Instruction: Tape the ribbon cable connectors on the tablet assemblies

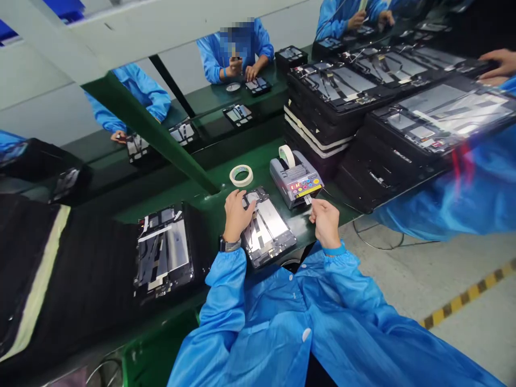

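Note:
My left hand [237,215] grips the left edge of an open tablet housing [266,228], which lies on the green workbench [242,201] with its metal inner panel and black frame showing. My right hand [325,223] pinches a thin white strip of tape [308,200] at the outlet of an electric tape dispenser [296,179]. That grey dispenser carries a cream tape roll on top and coloured buttons on its front. A separate roll of masking tape [241,175] lies flat beyond my left hand.
Another open tablet housing [163,250] lies on a black mat [84,269] to my left. Stacks of black trays [334,113] holding tablet housings rise to the right. Co-workers in blue smocks [237,54] work across a green conveyor [153,129]. A cable and a striped floor line lie at right.

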A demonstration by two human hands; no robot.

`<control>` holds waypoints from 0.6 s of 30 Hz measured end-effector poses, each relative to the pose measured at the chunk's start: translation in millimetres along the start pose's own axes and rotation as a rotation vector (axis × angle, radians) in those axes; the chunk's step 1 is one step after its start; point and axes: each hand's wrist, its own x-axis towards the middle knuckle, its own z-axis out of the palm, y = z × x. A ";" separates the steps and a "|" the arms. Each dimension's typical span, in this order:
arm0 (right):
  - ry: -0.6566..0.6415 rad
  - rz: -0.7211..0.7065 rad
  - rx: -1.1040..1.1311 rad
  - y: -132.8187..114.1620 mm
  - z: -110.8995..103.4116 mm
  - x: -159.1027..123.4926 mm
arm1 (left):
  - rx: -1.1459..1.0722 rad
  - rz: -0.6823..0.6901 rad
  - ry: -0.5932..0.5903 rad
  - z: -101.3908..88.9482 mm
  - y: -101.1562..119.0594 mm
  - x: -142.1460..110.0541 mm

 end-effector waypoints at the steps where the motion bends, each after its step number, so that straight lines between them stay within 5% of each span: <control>1: 0.015 -0.010 -0.012 1.2 -2.7 -1.3 | 0.004 0.004 -0.016 1.6 0.1 3.6; 5: 0.116 -0.123 -0.024 9.5 -5.9 -6.5 | 0.022 0.031 -0.103 8.6 5.7 17.8; 13: 0.141 -0.271 0.054 19.5 27.3 -3.5 | 0.120 0.010 -0.154 34.9 33.0 43.4; 18: 0.147 -0.329 -0.031 22.7 19.5 -8.9 | 0.076 -0.060 -0.156 35.2 35.4 48.6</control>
